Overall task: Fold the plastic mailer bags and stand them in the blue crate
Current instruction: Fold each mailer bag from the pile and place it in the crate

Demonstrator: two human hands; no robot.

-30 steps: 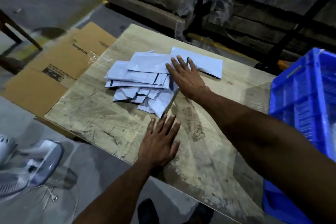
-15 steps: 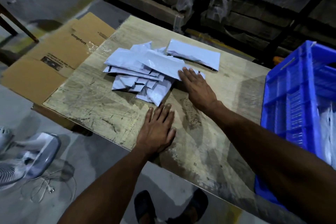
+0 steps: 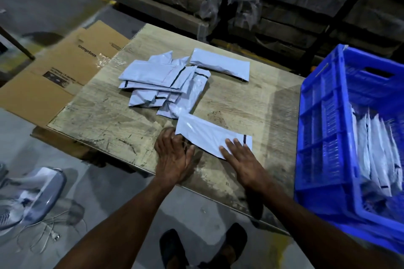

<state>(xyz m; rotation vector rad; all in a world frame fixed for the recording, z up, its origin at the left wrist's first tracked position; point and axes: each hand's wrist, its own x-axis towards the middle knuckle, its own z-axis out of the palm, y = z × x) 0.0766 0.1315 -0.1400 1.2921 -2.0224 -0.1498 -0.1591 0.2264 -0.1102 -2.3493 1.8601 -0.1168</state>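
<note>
Head view
Desk (image 3: 105, 116): worn, scuffed wooden top; carries the mailer bags and both hands.
Single mailer bag (image 3: 205, 133): lies flat on the near part of the desk, apart from the pile, long axis slanting from upper left to lower right; a black strip shows at its right end.
Left hand (image 3: 175, 157): rests at the left end of the single mailer bag, fingers bent over that corner; grip narrow, and whether it pinches the plastic or only touches it cannot be told.
Right hand (image 3: 242, 159): lies flat with straight fingers, fingertips pressing the right end of the single mailer bag beside the black strip; grip wide, nothing clasped.
Pile of mailer bags (image 3: 161, 85): loose overlapping heap at the middle of the desk, just behind the single mailer bag; several show black strips.
Separate mailer bag (image 3: 220, 64): lies flat at the far side of the desk, just right of the pile.
Blue crate (image 3: 321, 129): stands at the right edge of the desk; folded mailer bags (image 3: 376, 155) stand upright in a row inside it.
Cardboard box (image 3: 59, 72): flattened, tucked under the left edge of the desk.
Fan (image 3: 28, 196): lies on the floor at lower left, cable beside it.
Feet: dark footwear on the floor below the near edge of the desk.
</note>
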